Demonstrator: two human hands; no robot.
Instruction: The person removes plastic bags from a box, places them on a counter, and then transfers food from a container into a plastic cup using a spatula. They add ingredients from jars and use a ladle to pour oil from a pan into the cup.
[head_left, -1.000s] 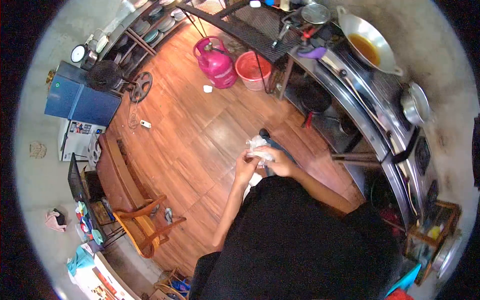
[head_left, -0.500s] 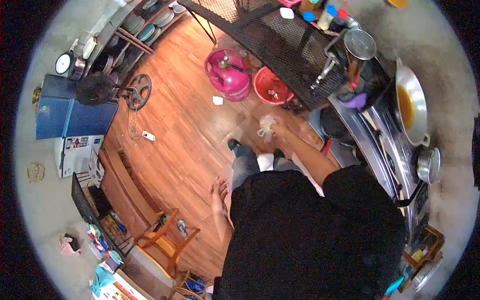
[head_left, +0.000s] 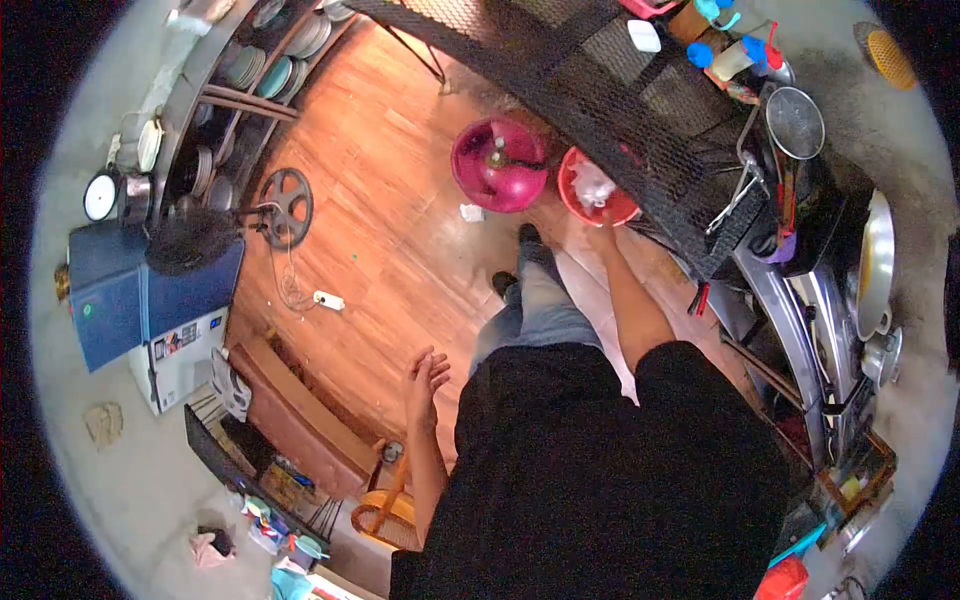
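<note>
My right hand [head_left: 602,236] reaches down to the near rim of a red plastic bin [head_left: 630,208]. A crumpled whitish plastic bag [head_left: 592,186] is at the bin's mouth, just beyond the hand. The fingers are too blurred to show whether they still touch the bag. My left hand [head_left: 428,378] hangs over the wooden floor at my left side, fingers apart and holding nothing. A pink gas cylinder [head_left: 515,188] with a valve on top stands left of the bin.
A black mesh table [head_left: 560,70] stands over the bin's far side. On the right are a metal counter [head_left: 785,300] and a large pan [head_left: 877,260]. A fan [head_left: 195,238], a power strip [head_left: 328,300] and a brown bench [head_left: 300,410] are on the left. White scrap [head_left: 471,213] lies by the cylinder.
My right hand has carried the plastic bag from above the floor to the red bin. I have stepped closer and the view has turned. My left hand stays empty.
</note>
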